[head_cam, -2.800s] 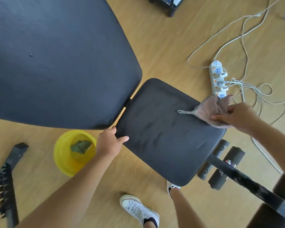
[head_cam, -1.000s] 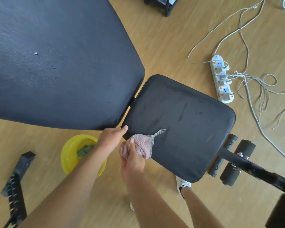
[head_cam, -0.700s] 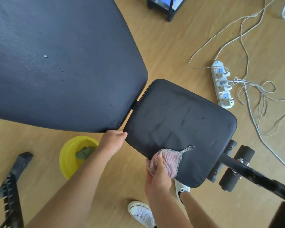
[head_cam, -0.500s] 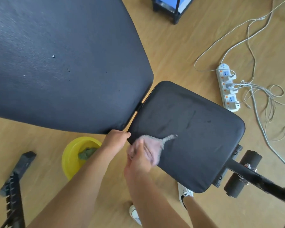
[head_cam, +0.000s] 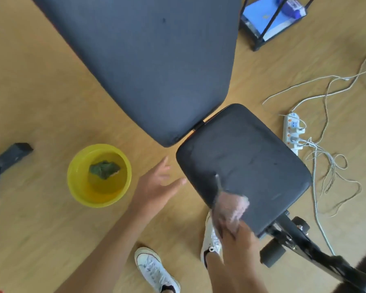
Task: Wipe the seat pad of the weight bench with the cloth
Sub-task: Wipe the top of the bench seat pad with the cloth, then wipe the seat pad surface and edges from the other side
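The black seat pad point(head_cam: 251, 157) of the weight bench lies right of centre, below the large black back pad point(head_cam: 156, 60). My right hand point(head_cam: 234, 229) grips a pinkish cloth point(head_cam: 230, 206), blurred with motion, pressed on the pad's near edge; a thin tail of the cloth points up across the pad. My left hand point(head_cam: 154, 187) hovers over the floor just left of the seat pad, fingers spread, touching nothing.
A yellow bowl point(head_cam: 78, 187) with water and a green cloth point(head_cam: 104, 169) sits on the wood floor at left. A white power strip point(head_cam: 292, 132) and tangled cables lie right of the bench. The bench's foot rollers point(head_cam: 273, 253), my white shoes point(head_cam: 154, 269) and a black bar point(head_cam: 6, 157) are nearby.
My left hand has let go of the seat pad's corner and opened over the floor. My right hand has slid the cloth rightward along the pad's near edge. The view has shifted.
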Tool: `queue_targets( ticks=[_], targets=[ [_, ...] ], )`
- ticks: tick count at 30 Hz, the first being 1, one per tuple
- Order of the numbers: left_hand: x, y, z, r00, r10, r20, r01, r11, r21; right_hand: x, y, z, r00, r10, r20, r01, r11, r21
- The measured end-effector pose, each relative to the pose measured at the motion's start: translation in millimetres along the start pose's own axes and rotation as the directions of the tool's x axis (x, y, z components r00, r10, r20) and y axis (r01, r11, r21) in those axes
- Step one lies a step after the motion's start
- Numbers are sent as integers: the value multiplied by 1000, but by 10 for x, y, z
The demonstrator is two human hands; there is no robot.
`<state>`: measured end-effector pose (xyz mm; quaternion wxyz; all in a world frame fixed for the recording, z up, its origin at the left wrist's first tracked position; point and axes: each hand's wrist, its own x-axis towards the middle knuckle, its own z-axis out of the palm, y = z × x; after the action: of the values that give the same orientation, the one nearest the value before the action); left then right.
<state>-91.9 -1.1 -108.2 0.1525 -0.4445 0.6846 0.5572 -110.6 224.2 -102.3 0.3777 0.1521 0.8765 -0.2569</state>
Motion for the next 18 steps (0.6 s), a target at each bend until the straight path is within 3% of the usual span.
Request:
queue_targets(
  ticks=[1, 4, 7, 8, 10, 12, 14, 18],
  targets=[
    [-132, -103, -91, 999, 20, 38, -16, 993, -114, -18, -91, 32, 987, -153, 45, 157, 981, -111],
    [-588, -360, -377, 985, 103, 140, -53, 944, -326, -237, -547, 224, 867, -429, 255, 464, 881, -95],
    [-942, -647, -617, 999, 35, 28, -19, 894, -448, -626, -871, 563, 668, -600, 440, 706, 698, -119],
    [-1028, -769, -711, 999, -8, -35, -10, 879, -477, -750, -934, 668, 609, -622, 492, 749, 656, -98],
    [-1204, -1026, -975, 992, -90, -94, 21, 820, -572, -1030, -1079, 928, 538, -572, 619, 698, 714, 53],
    [-1373, -1283, -1303, 982, -153, -114, 43, 761, -647, -1253, -1147, 1212, 471, -525, 709, 715, 698, 42],
    [-1535, -1559, -1640, 968, -196, -156, 56, 776, -628, -1470, -1217, 1496, 399, -584, 707, 843, 538, -32],
    [-2001, -2240, -2247, 958, -179, -224, 53, 878, -475, -1810, -1268, 2145, 308, -630, 713, 914, 405, -37]
  ],
)
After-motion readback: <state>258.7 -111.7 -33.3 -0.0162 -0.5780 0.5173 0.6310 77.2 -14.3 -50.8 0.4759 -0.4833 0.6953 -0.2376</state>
